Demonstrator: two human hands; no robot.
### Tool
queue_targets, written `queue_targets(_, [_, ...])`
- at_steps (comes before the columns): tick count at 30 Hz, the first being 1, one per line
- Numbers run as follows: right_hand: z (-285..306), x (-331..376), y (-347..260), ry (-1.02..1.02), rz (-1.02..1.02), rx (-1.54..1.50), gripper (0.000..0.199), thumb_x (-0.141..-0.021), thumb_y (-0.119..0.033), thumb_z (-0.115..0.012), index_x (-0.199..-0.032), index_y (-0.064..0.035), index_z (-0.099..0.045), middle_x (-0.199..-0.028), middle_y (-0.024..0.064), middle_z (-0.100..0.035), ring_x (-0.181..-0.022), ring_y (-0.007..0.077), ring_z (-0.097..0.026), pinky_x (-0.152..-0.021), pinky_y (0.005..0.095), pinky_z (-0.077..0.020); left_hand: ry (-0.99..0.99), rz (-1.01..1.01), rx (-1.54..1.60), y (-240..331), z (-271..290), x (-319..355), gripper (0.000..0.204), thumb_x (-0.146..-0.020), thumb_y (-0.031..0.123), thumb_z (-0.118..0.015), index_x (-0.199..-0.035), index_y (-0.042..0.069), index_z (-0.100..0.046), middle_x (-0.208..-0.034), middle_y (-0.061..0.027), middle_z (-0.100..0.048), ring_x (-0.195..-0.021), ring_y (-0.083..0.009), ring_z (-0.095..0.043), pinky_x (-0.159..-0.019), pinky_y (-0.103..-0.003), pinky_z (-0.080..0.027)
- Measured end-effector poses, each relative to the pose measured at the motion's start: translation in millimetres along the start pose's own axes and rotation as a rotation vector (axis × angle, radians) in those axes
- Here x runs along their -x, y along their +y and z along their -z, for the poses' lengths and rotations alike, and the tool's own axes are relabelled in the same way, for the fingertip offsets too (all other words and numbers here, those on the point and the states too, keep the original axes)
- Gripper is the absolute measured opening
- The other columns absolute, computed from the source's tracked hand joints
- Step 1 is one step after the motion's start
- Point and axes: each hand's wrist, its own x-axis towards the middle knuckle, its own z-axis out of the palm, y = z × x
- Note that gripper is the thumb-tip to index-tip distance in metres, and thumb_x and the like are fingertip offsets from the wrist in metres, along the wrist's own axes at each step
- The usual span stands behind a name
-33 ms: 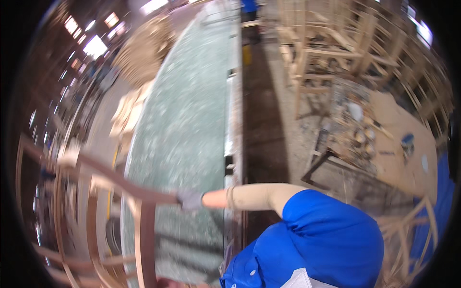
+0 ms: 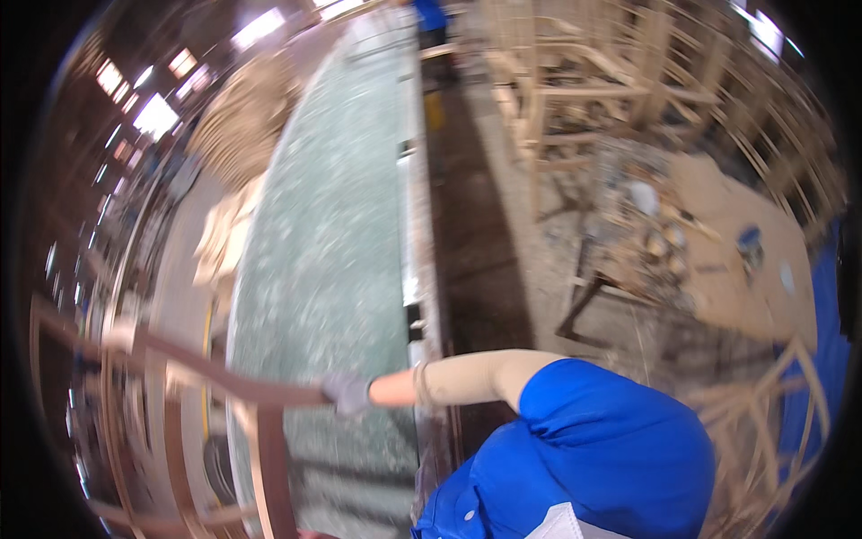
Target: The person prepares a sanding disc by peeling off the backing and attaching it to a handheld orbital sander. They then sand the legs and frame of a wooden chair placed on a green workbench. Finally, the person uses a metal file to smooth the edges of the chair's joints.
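Observation:
My right hand (image 2: 348, 393), in a grey glove, is closed round the end of a curved reddish-brown rail of a wooden chair frame (image 2: 202, 366). My right arm, in a beige sleeve cover and blue short sleeve, reaches leftward to it. The frame stands at the lower left, its upright post (image 2: 274, 467) beside a long green-grey conveyor-like surface (image 2: 332, 207). Part of the rail and my hand lie over that surface. A sliver of skin tone shows at the bottom edge by the post, possibly my left hand; its fingers are hidden.
A metal edge (image 2: 415, 242) runs along the surface's right side. Stacked curved wooden pieces (image 2: 242, 117) lie beyond its left side. At the right are wooden frames (image 2: 584, 90), a littered worktable (image 2: 754, 269) and a pale frame (image 2: 772, 404). A person in blue (image 2: 431, 18) stands far ahead.
The background has shifted left in the picture as the view turned. My right hand sits slightly lower and further left, still gripping the rail. Less skin shows at the bottom edge.

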Motion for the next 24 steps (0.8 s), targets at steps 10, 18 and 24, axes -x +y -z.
queue_targets(10, [131.9, 307.2, 126.9, 0.694, -0.086, -0.326, 0.023, -0.08, -0.028, -0.056, -0.072, -0.0087, -0.065, -0.059, 0.0069, -0.061, -0.053, 0.0181, -0.059, -0.055, 0.0325, -0.0455, -1.971, 0.716, -0.948, -148.1, -62.2, 275.7, 0.033, -0.074, 0.016, -0.072, -0.102, 0.002, -0.061, -0.088, -0.0127, -0.063, -0.075, -0.0206, -0.06, -0.066, -0.033, -0.049])
queue_targets(18, [186.7, 814.4, 284.5, 2.204, -0.913, 0.01, 0.02, -0.081, -0.025, -0.06, -0.086, -0.006, -0.064, -0.077, 0.0053, -0.063, -0.072, 0.016, -0.061, -0.065, 0.0273, -0.0474, -2.075, 0.316, -0.452, -104.0, -306.7, 431.8, 0.028, -0.079, 0.005, -0.058, -0.106, -0.003, -0.057, -0.101, -0.012, -0.062, -0.087, -0.0169, -0.059, -0.078, -0.027, -0.047])
queue_targets(24, [161.6, 1007.3, 402.0, 1.765, -2.046, 0.389, 0.04, -0.076, -0.035, -0.061, -0.108, -0.0104, -0.059, -0.122, 0.0079, -0.05, -0.118, 0.0265, -0.042, -0.096, 0.0465, -0.0318, -1.781, 0.031, -0.295, -70.5, -367.0, 595.0, 0.029, -0.081, 0.006, -0.055, -0.108, -0.003, -0.056, -0.1, -0.0122, -0.062, -0.085, -0.0174, -0.059, -0.077, -0.027, -0.046])
